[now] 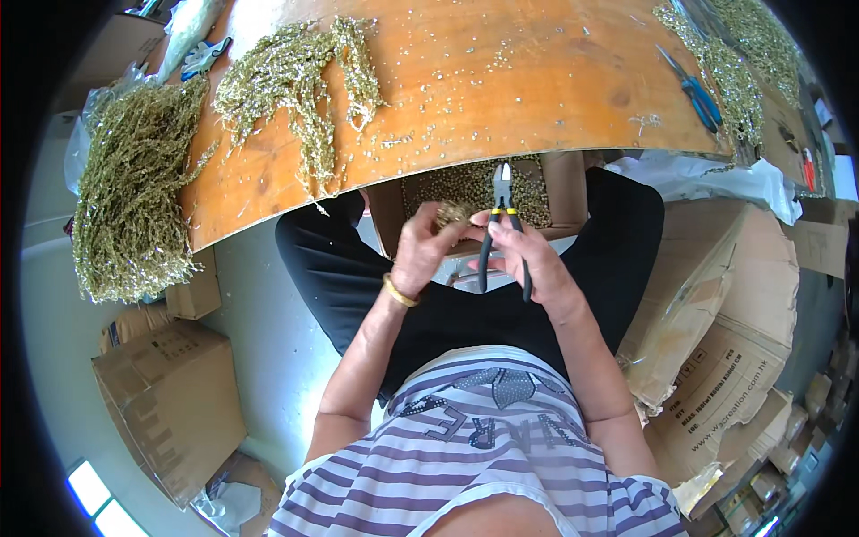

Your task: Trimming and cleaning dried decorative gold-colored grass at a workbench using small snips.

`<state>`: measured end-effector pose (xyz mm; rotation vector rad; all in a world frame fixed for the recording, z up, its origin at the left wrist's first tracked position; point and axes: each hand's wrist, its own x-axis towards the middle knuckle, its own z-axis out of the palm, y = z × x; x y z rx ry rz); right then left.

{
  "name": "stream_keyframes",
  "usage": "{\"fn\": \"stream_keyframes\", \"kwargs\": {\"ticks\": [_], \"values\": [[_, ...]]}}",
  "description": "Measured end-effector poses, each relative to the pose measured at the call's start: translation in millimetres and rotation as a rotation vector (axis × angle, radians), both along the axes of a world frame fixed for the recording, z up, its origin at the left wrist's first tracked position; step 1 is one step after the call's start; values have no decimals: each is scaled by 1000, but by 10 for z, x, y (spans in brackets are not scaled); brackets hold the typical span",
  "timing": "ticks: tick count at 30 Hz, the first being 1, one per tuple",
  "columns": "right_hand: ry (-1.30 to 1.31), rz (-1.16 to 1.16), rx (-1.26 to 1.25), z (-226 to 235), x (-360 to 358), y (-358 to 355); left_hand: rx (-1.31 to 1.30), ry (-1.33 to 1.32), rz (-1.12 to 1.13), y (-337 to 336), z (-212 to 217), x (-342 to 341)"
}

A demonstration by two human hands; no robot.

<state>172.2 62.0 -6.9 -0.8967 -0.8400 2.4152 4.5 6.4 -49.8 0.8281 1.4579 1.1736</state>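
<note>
My left hand (422,246), a gold bangle (400,291) on its wrist, pinches a small bunch of gold beaded strand (453,213). Close beside it, my right hand (537,267) grips diagonal cutting pliers (503,185) with black handles and yellow bands, jaws pointing away from me. The fingers of both hands nearly meet under the bunch; whether they touch is hard to make out. Below and beyond them, between my knees, sits a cardboard box (567,192) holding many loose gold beads (530,190). Its far side is hidden under the table edge.
Across the wooden table (501,98) lie scattered beads and heaps of gold strands (277,72). A thick bundle (134,188) hangs off its left edge. Blue-handled pliers (698,94) lie at the right. Cardboard boxes (170,403) stand left, and flattened cardboard (725,358) leans right.
</note>
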Motion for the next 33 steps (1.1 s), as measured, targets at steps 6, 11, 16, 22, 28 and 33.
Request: {"fn": "stream_keyframes", "kwargs": {"ticks": [6, 11, 16, 22, 28, 33], "values": [[-319, -86, 702, 20, 148, 180, 54, -657, -126, 30, 429, -287], [-258, -54, 1125, -35, -198, 206, -82, -707, -316, 73, 808, -268], [-116, 52, 854, -183, -434, 119, -87, -746, -471, 73, 987, -236], [-422, -160, 891, -161, -255, 185, -288, -220, -512, -30, 1453, -490], [-626, -201, 1079, 73, -55, 271, -1, -391, -570, -23, 1338, -743], [-705, -289, 1044, -20, -117, 360, 243, -852, -399, 104, 1197, -494]]}}
